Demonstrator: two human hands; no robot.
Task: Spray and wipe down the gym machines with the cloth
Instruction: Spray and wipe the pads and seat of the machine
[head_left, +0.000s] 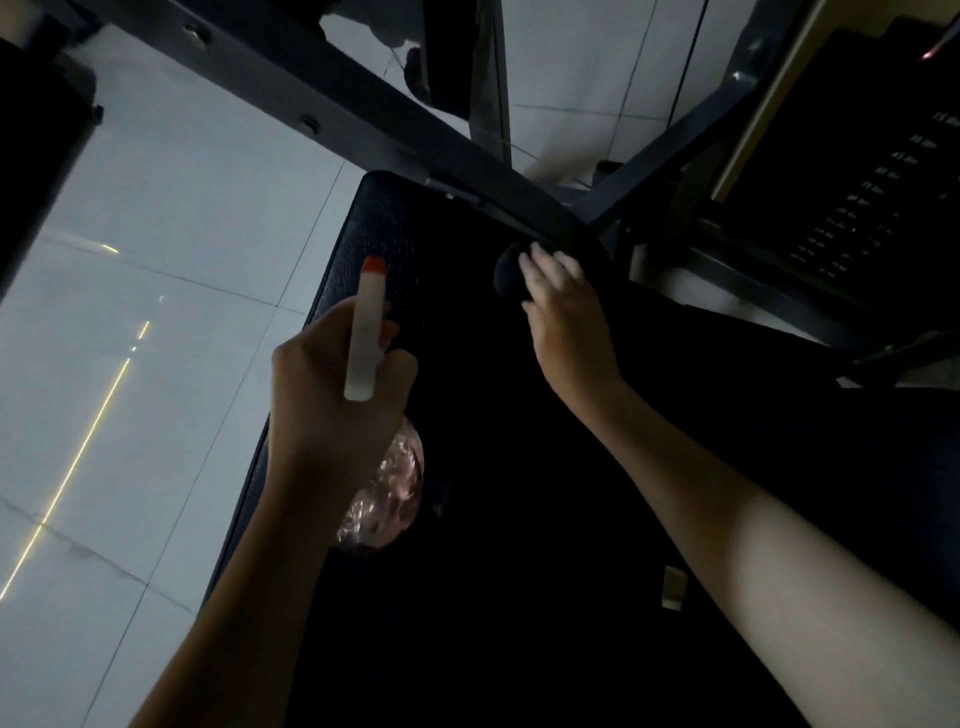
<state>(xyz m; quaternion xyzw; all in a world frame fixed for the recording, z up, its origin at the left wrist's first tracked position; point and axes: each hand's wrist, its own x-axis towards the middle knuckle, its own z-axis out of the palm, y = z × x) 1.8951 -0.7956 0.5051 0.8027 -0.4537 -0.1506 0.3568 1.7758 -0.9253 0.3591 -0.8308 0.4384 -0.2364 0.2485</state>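
A: Two hands over one machine. Left hand (332, 395) wrapped shut round the neck of a spray bottle (366, 332) with a white plastic head, an orange-red nozzle tip and a clear, crinkly pinkish body hanging below the fist. Nozzle points out over the black padded bench seat (395, 218).

B: And the cloth?

A: Dark cloth (511, 275), bunched into a soft lump under the right hand (563, 317), at the far end of the pad, right against the dark steel frame bar (363, 114) that crosses above it. Fingers lie spread over the lump; whether they pinch it or only press it flat, I cannot tell. The light is poor.

B: Risks from here?

A: First, the grip on the cloth: if it is only a flat press, the lump may slide out on the next stroke, since the pad looks like smooth, pebbled vinyl. Second, knuckles: the wiping hand sits close under the bar, and a long stroke forward could bang into the steel or its bolts. Third, overspray: the nozzle aims toward the pad's left edge, so mist could land on the glossy pale floor tiles (156, 218) and leave a slick patch.

B: Anything else nearby?

A: Black weight stack (852, 208) with small white numerals, off to the right, well apart from both hands.
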